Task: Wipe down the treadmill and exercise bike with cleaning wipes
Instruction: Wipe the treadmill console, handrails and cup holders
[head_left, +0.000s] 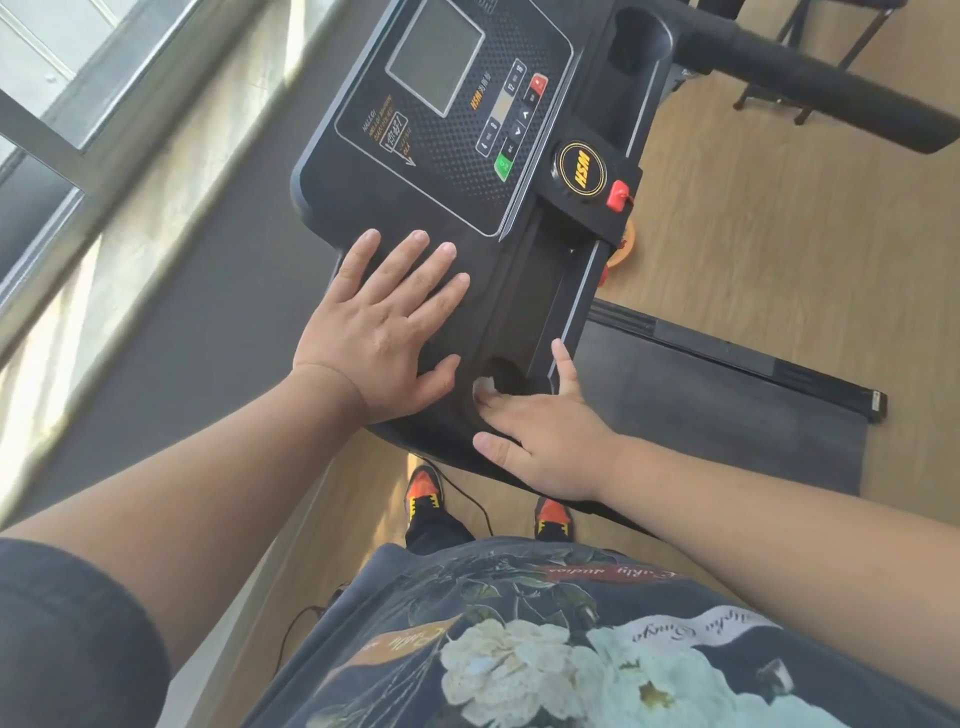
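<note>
The black treadmill console (524, 270) fills the middle of the head view, with its grey screen (434, 54) and button panel above. My left hand (379, 332) lies flat on the console's near corner, fingers spread, holding nothing. My right hand (545, 431) reaches into the near cup-holder recess, its fingers pressing a small white wipe (483, 387) against the recess; only a corner of the wipe shows. The treadmill belt (701, 410) runs off to the right. No exercise bike can be made out.
The black padded handlebar (831, 91) crosses the top right, with a dark metal frame (810, 57) standing on the wood floor behind it. A red safety key (619, 195) sits on the console. A window wall (104, 156) runs along the left. A black cable (467, 499) trails past my shoes.
</note>
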